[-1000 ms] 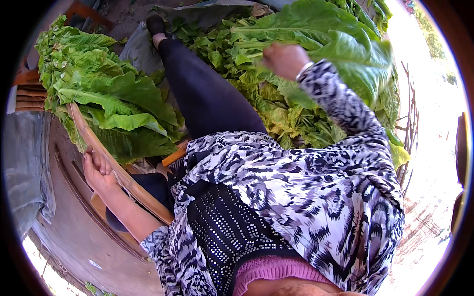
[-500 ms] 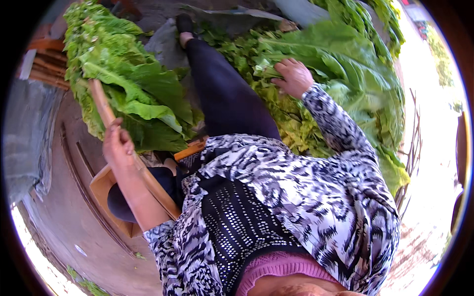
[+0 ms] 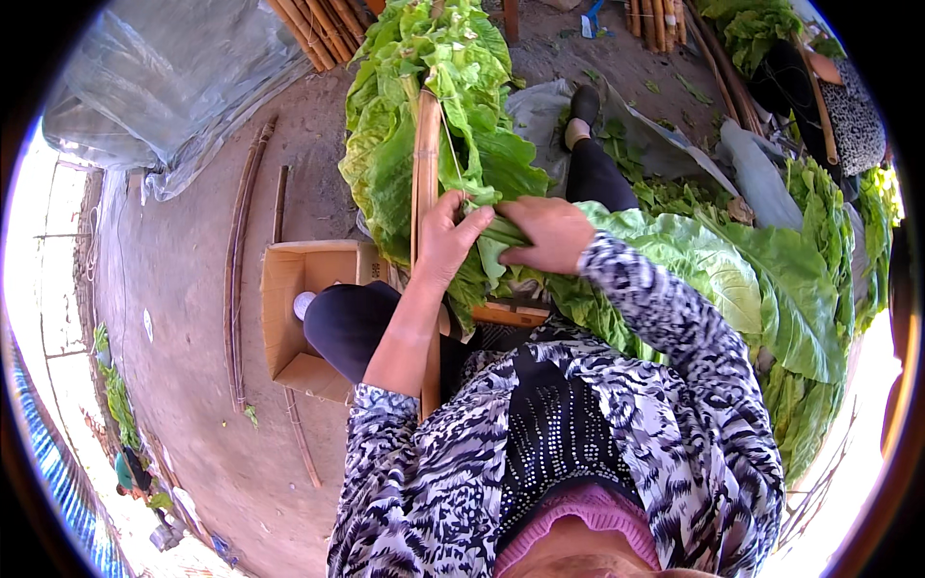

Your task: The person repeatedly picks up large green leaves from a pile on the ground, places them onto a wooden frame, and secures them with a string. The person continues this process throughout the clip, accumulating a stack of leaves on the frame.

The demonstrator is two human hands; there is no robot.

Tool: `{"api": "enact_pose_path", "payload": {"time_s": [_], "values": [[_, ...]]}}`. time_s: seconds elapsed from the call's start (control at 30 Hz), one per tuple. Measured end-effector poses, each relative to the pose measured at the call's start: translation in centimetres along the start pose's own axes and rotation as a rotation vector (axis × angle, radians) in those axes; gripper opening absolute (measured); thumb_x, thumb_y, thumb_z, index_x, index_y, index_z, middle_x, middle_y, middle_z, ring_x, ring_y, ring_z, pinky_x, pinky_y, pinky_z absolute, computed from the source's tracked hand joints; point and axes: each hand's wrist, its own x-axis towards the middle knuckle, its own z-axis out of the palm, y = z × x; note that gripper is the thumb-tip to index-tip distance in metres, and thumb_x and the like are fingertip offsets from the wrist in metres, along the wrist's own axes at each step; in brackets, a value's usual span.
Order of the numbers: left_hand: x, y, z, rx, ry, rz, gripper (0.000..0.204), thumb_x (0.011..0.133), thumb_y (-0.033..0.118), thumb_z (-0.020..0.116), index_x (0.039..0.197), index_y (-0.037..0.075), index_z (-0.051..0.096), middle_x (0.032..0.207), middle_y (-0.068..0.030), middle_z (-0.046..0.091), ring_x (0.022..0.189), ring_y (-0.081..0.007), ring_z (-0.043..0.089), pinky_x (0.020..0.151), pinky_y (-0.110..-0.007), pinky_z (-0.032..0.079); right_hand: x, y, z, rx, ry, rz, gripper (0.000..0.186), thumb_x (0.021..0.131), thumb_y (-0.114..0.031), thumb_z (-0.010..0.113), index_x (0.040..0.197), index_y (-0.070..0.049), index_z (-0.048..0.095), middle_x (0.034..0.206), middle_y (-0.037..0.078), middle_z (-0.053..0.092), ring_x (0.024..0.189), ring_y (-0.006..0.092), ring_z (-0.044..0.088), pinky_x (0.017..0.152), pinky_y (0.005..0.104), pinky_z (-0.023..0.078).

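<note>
A pale wooden stick [image 3: 425,164] runs lengthwise in front of me, its lower end by my lap. Large green leaves that look like tobacco leaves [image 3: 385,183] hang thickly along its far part. A thin string [image 3: 449,144] stretches from the stick's top toward my fingers. Beside the stick, my left hand [image 3: 448,241] is closed, thumb and fingers pinching the leaf stem ends by the string. My right hand [image 3: 549,234] wraps round the stems of a few leaves [image 3: 503,231], meeting the left. Those leaves' blades spread out under my right forearm.
A heap of loose leaves [image 3: 790,279] lies to my right. An open cardboard box [image 3: 289,318] stands by my left leg, with thin poles [image 3: 246,260] on the dirt floor beyond. Plastic sheeting [image 3: 183,87] is at far left. Another person [image 3: 853,116] works at far right.
My right hand has come from the leaf heap to the stick, bringing leaves. My left hand has left its grip on the stick and now pinches the stems. The view has swung left.
</note>
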Motion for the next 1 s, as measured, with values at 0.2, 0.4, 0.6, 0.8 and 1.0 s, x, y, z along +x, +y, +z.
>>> {"api": "enact_pose_path", "payload": {"time_s": [0.2, 0.4, 0.6, 0.8, 1.0], "values": [[-0.2, 5.8, -3.9, 0.130, -0.003, -0.203, 0.020, 0.083, 0.021, 0.064, 0.093, 0.003, 0.061, 0.074, 0.0006, 0.057, 0.064, -0.0068, 0.050, 0.059, -0.020, 0.042, -1.6, 6.0, -0.4, 0.647, -0.514, 0.220, 0.046, 0.080, -0.033, 0.065, 0.110, 0.002, 0.058, 0.098, 0.018, 0.062, 0.091, 0.0230, 0.059, 0.081, 0.0318, 0.045], [2.8, 2.9, -15.0, 0.188, -0.173, -0.365, 0.026, 0.089, 0.026, 0.050, 0.083, 0.003, 0.059, 0.053, 0.0020, 0.045, 0.042, -0.0043, 0.032, 0.038, -0.021, 0.022, 14.2, 7.5, 2.8, -0.015, -0.393, 0.233, 0.052, 0.075, -0.042, 0.063, 0.106, -0.001, 0.060, 0.101, 0.021, 0.061, 0.094, 0.0327, 0.059, 0.083, 0.0402, 0.046], [14.5, -3.9, -19.9, 0.365, -0.074, -0.757, 0.028, 0.090, 0.028, 0.050, 0.078, 0.004, 0.058, 0.048, 0.0008, 0.044, 0.033, -0.0062, 0.030, 0.032, -0.022, 0.021, 24.3, 10.6, 12.2, 0.486, 0.111, 0.047, 0.032, 0.074, -0.022, 0.063, 0.104, -0.010, 0.062, 0.091, 0.015, 0.065, 0.083, 0.0306, 0.062, 0.076, 0.0367, 0.049], [23.8, 4.6, -17.5, 0.476, -0.045, -0.366, 0.026, 0.084, 0.030, 0.057, 0.076, 0.005, 0.061, 0.050, 0.0004, 0.049, 0.038, -0.0062, 0.041, 0.035, -0.022, 0.030, 24.7, 8.8, 10.9, 0.388, 0.073, 0.056, 0.028, 0.074, -0.019, 0.064, 0.100, -0.010, 0.063, 0.088, 0.015, 0.065, 0.082, 0.0301, 0.062, 0.073, 0.0363, 0.050], [21.8, 6.5, -2.7, 1.354, -0.334, -0.101, 0.025, 0.081, 0.022, 0.051, 0.074, 0.003, 0.065, 0.072, -0.0171, 0.064, 0.067, -0.0266, 0.064, 0.064, -0.039, 0.051, 28.7, 9.8, 16.6, 1.497, 0.572, 0.292, 0.028, 0.076, -0.017, 0.063, 0.102, -0.007, 0.063, 0.092, 0.010, 0.066, 0.082, 0.0181, 0.062, 0.077, 0.0329, 0.049]]}}
